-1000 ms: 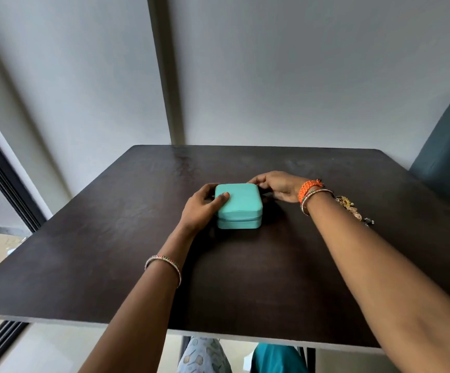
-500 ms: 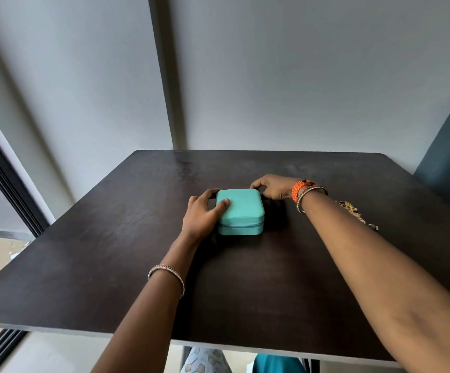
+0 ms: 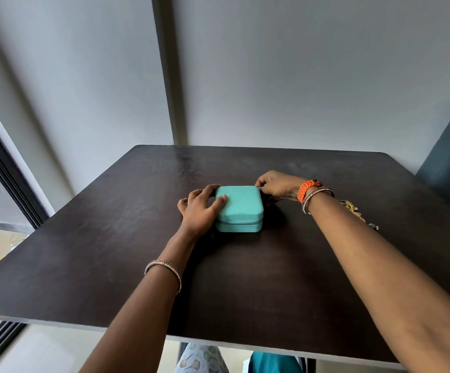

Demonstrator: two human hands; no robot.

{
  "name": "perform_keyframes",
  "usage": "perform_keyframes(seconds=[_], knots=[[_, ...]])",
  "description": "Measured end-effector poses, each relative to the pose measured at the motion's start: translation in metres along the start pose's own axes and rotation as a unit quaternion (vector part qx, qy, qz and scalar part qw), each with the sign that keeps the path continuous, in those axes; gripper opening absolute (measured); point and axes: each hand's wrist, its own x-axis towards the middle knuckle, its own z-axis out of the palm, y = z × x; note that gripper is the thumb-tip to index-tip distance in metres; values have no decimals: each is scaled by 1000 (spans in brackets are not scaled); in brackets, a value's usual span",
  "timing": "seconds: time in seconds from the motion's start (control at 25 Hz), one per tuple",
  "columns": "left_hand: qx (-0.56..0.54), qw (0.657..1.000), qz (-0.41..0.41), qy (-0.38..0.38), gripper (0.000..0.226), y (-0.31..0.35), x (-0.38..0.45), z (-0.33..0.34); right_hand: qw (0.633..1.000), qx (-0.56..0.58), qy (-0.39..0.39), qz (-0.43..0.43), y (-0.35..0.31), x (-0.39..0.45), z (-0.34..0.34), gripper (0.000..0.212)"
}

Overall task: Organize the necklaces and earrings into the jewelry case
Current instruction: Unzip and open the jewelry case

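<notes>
Left hand (image 3: 201, 211) fingers spread, resting on the closed teal jewelry case (image 3: 239, 208); right hand (image 3: 279, 184) fingers pinch together at its far corner.

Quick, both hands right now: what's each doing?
Left hand: open, pressed on the closed jewelry case.
Right hand: fingertips pinched at the case's far right corner; what they grip cannot be told.

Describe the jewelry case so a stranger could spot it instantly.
On the dark table, look near the middle, between the left hand and right hand. The jewelry case is the closed, rounded turquoise box there, unlike the gold jewelry lying to its right.
</notes>
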Motion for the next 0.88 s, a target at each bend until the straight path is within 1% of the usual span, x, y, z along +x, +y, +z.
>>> perform_keyframes(seconds=[0.12, 0.2, 0.24, 0.32, 0.4, 0.44, 0.56, 0.68, 0.76, 0.88], knots=[[0, 1000, -1, -1, 58, -4, 2, 1, 996, 81, -21, 10, 6, -2, -7, 16], [1, 1000, 2, -5, 57, -5, 3, 2, 994, 98, -52, 23, 6, -2, -11, 21], [1, 1000, 3, -6, 56, -6, 4, 3, 994, 84, -66, 28, 5, -1, -12, 25], [0, 1000, 4, -6, 56, -7, 5, 4, 997, 10, -73, 30, 0, 1, -13, 29], [0, 1000, 5, -9, 55, -8, 6, 3, 996, -52, -62, 22, -3, 4, -14, 27], [2, 1000, 6, -10, 56, -8, 6, 3, 996, -58, -62, 24, -2, 5, -14, 25], [4, 1000, 9, -8, 55, -7, 6, 4, 995, -24, -91, 45, -4, 5, -11, 22], [2, 1000, 9, -10, 53, -7, 7, 4, 989, -20, -127, 71, -10, 7, -11, 30], [4, 1000, 12, -12, 53, -7, 6, 4, 985, -8, -150, 82, -14, 8, -15, 32], [-9, 1000, 17, -4, 54, -5, 5, 2, 981, 63, -163, 88, -13, 12, -19, 29]])
